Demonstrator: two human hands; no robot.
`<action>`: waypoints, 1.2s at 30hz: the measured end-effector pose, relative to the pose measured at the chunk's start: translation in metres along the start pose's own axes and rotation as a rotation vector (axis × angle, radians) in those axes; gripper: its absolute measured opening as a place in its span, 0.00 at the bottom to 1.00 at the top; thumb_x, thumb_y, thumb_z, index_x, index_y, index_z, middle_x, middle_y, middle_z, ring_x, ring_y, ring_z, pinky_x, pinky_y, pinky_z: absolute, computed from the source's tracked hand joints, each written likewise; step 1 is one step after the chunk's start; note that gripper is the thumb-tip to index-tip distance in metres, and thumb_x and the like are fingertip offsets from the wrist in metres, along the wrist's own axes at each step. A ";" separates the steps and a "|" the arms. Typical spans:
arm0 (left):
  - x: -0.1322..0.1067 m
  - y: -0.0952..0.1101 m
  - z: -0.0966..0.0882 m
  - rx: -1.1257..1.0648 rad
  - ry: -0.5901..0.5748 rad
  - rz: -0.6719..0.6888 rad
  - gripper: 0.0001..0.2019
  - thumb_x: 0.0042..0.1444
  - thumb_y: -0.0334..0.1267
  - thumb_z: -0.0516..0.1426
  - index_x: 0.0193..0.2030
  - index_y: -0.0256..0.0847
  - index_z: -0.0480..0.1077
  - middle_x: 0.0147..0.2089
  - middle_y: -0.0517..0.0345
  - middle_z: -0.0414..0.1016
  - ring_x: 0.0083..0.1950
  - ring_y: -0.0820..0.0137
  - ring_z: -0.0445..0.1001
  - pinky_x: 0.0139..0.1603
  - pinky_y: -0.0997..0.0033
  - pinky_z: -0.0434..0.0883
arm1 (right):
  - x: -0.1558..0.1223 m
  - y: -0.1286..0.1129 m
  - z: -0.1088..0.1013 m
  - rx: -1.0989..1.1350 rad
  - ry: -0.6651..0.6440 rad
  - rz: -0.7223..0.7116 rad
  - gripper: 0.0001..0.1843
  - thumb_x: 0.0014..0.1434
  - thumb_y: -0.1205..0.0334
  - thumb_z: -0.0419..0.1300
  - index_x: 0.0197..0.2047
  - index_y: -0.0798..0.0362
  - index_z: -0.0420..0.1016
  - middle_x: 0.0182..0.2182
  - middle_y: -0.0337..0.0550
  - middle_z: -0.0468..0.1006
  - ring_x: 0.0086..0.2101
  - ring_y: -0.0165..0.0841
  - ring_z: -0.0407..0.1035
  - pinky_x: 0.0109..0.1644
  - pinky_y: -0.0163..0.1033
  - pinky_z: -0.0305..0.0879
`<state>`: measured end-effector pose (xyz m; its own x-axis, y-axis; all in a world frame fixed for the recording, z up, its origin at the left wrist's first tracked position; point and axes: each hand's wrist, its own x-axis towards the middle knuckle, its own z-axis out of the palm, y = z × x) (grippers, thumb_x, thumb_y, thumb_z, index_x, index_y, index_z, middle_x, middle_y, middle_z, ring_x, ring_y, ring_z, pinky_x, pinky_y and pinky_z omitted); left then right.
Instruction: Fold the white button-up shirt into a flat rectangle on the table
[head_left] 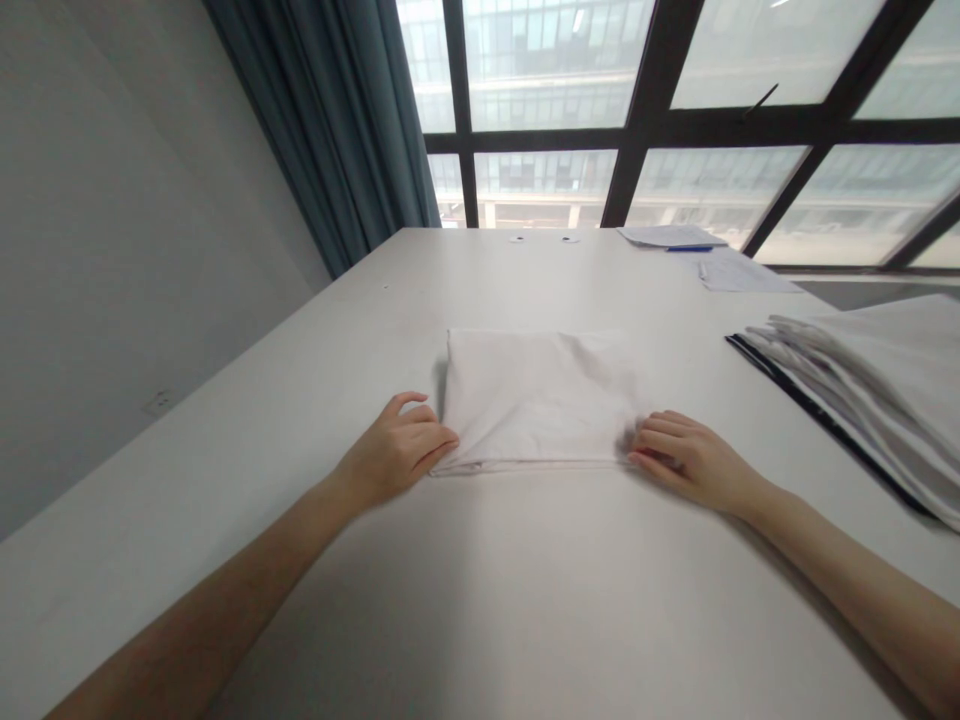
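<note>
A folded white cloth (536,395) lies flat on the white table (480,580) in front of me. My left hand (397,450) rests at the cloth's near left corner, fingers curled and pinching the edge. At the near right corner my right hand (682,455) has its fingers pressed together on the cloth's edge.
A stack of folded white cloths (870,385) lies at the right on a dark sheet. Loose papers (709,255) and a blue pen (690,248) sit at the far right by the window. A grey wall and a teal curtain (337,130) stand to the left.
</note>
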<state>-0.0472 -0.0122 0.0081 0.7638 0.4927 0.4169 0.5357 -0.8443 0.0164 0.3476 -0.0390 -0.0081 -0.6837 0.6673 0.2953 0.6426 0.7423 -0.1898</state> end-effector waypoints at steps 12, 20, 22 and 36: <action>-0.001 0.007 0.020 -0.113 -0.220 0.061 0.20 0.68 0.41 0.48 0.66 0.46 0.60 0.66 0.54 0.64 0.69 0.63 0.58 0.68 0.58 0.56 | -0.003 -0.001 0.007 0.007 0.034 -0.005 0.09 0.64 0.59 0.56 0.47 0.50 0.71 0.41 0.47 0.75 0.42 0.36 0.69 0.46 0.41 0.63; 0.001 0.005 0.020 -0.136 -0.259 0.020 0.19 0.70 0.38 0.44 0.63 0.48 0.64 0.65 0.56 0.65 0.68 0.65 0.59 0.68 0.58 0.57 | 0.001 -0.006 0.008 -0.023 0.019 -0.004 0.08 0.66 0.62 0.53 0.44 0.50 0.72 0.37 0.46 0.76 0.39 0.36 0.70 0.45 0.42 0.64; 0.000 0.003 0.021 -0.124 -0.234 0.023 0.18 0.70 0.37 0.45 0.63 0.46 0.64 0.63 0.55 0.68 0.66 0.67 0.63 0.68 0.59 0.58 | 0.003 -0.006 0.007 -0.011 0.018 0.008 0.08 0.65 0.63 0.52 0.43 0.50 0.72 0.36 0.46 0.76 0.38 0.36 0.69 0.44 0.42 0.64; 0.008 0.016 -0.009 -0.326 -0.086 0.108 0.08 0.62 0.32 0.55 0.39 0.41 0.76 0.36 0.59 0.82 0.41 0.71 0.80 0.67 0.60 0.57 | 0.015 -0.030 -0.027 0.276 -0.383 0.051 0.09 0.61 0.61 0.58 0.29 0.48 0.72 0.23 0.34 0.74 0.25 0.29 0.66 0.36 0.37 0.62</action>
<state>-0.0358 -0.0232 0.0195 0.8451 0.4007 0.3540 0.3174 -0.9087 0.2711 0.3273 -0.0527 0.0269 -0.7655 0.6389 -0.0771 0.5978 0.6617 -0.4525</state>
